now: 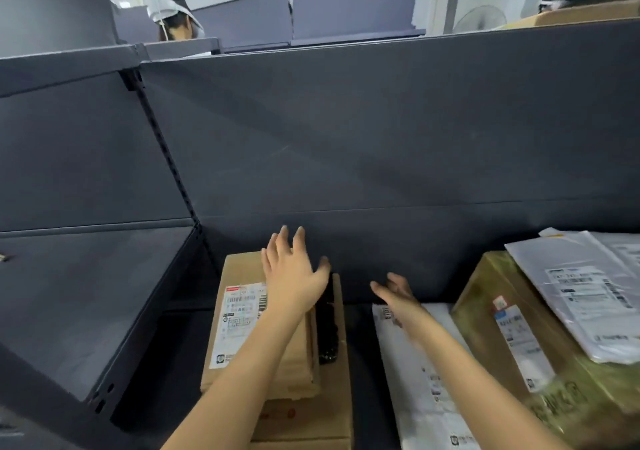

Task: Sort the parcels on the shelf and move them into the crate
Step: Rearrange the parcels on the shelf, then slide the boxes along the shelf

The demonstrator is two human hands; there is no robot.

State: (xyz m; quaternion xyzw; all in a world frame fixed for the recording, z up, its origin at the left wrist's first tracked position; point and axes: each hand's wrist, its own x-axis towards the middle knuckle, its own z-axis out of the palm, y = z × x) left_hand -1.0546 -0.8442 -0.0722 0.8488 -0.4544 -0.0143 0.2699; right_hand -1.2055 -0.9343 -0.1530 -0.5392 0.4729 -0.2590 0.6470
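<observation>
A: How are the hands held?

B: The left hand (294,271) is spread wide and flat, fingers straight, over the far end of a brown box (294,363). Whether the box is touched cannot be told. The right hand (396,294) is blurred. Its fingers are loosely extended, nothing is gripped, and it is held above the far end of a white mailer bag (424,380).

A: Where are the parcels found?

B: All are laid on the lower board of a dark grey shelf (346,138), toward its near edge. Near the board's left end, the brown box is stacked on a larger carton (334,411), and a black item (327,332) is wedged beside it on that carton. The white mailer bag is laid flat just beside the carton. At the right end a tape-wrapped box (485,297) is set against the bag, and grey plastic bags (588,294) are piled on top of it.

A: Can any writing be read?

B: None can. A shipping label (240,314) with a red strip and barcodes is stuck on the brown box. A blue-topped label (516,332) is stuck on the tape-wrapped box. Printed labels are also seen on the bags, but all the text is too blurred to be made out.
</observation>
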